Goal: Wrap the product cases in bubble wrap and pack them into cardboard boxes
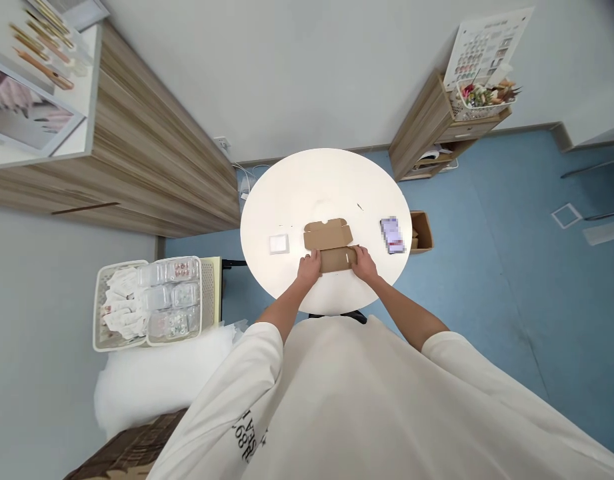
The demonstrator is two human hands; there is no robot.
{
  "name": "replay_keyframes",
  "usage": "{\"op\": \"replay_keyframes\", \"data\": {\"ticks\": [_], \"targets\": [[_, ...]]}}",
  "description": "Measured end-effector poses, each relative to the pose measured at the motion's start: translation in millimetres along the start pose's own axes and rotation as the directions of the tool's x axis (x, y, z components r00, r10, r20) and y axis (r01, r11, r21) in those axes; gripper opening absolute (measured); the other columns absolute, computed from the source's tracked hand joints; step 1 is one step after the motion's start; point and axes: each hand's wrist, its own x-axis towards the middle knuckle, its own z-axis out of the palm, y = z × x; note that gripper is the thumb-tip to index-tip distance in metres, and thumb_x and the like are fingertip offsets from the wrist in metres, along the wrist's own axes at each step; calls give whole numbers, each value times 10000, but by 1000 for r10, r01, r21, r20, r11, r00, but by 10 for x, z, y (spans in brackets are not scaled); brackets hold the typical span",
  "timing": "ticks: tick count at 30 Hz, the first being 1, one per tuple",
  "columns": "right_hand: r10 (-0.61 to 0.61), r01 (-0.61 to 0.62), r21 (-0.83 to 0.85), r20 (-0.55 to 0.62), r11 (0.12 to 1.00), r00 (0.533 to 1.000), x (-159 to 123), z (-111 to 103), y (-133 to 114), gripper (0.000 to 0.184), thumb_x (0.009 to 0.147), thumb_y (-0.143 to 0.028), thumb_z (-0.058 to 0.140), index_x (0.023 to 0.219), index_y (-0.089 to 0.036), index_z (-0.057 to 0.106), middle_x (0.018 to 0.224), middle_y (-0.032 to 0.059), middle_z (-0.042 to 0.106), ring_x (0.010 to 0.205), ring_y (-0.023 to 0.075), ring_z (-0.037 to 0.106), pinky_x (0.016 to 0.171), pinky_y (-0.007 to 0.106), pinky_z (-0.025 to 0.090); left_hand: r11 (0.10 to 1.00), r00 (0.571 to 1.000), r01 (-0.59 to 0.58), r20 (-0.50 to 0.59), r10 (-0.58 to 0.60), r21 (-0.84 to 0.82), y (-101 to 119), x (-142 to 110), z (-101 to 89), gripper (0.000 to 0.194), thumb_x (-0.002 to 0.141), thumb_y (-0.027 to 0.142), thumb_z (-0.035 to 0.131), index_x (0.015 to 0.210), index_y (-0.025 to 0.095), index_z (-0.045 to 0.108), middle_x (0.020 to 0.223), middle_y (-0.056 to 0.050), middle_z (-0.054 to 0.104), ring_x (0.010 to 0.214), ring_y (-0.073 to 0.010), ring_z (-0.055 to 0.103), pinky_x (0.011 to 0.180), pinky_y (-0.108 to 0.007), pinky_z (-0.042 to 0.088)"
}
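Observation:
A small brown cardboard box (333, 261) lies partly folded on the round white table (327, 180), its lid flap spread flat toward the far side. My left hand (309, 267) grips the left end of the box, fingers curled at its edge. At the opposite end, my right hand (364, 265) holds the right side panel with its fingers around it. A small white square item (279, 244) rests on the table left of the box. To the right lies a pale purple item (392, 235), blurred in the picture.
A brown carton (421, 232) stands on the floor beyond the table's right edge. White baskets (201, 303) with clear plastic boxes are at the left, above white wrapping (161, 380). A wooden cabinet (437, 127) stands at the far right by the wall.

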Motion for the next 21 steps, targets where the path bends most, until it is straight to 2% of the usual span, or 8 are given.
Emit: {"op": "replay_keyframes", "data": {"ticks": [3,6,11,14,17,19,21], "targets": [[14,-13,29,-32,999,999,19,51,-59,719,937,-299,427,1611,-258,182,1584,107,314,1329,324,449,976,428,489,1000,1000,10,15,-10,-2,5,12,-1,976,748,305,841,1537,230,271,1460,-195,427,1197,-362,548,985,-442,416],[-7,9,52,-38,999,999,-6,42,-85,711,931,-266,425,1608,-253,206,1553,116,371,1290,332,469,976,443,478,1000,1000,5,22,-5,-1,0,26,4,983,748,311,846,1540,229,270,1468,-200,418,1188,-359,556,976,-439,425],[-57,65,84,-87,994,995,-94,-34,-185,715,953,-168,377,1624,-241,139,1375,143,549,1134,300,563,908,408,477,995,1000,-14,5,13,97,1,28,20,974,763,308,836,1545,205,265,1430,-189,464,1145,-332,580,937,-410,454],[-48,59,134,-89,989,995,-132,-48,-275,731,972,-222,434,1626,-229,105,1327,133,588,1104,273,586,894,376,480,992,1000,-26,-3,27,125,10,25,16,971,754,312,848,1537,181,288,1407,-190,483,1114,-319,594,904,-393,463],[18,1,264,-68,964,998,-140,-35,-333,648,981,-363,497,1573,-224,276,1355,117,592,1118,243,602,884,329,491,993,999,-34,-15,36,115,15,20,11,964,750,311,854,1532,174,308,1400,-196,484,1100,-317,600,894,-390,462],[75,-58,338,-37,939,997,-124,-28,-338,499,1002,-420,457,1455,-213,462,1304,105,635,1100,223,622,865,301,494,995,999,-36,-23,39,98,14,18,13,964,748,304,854,1533,169,311,1395,-200,484,1106,-324,597,898,-396,457],[129,-122,354,2,927,992,-92,-31,-326,403,1019,-418,411,1314,-203,581,1206,94,686,1070,213,638,841,286,490,996,999,-37,-25,39,84,12,19,19,969,746,289,854,1538,171,308,1394,-201,484,1115,-330,593,906,-401,452]]}}
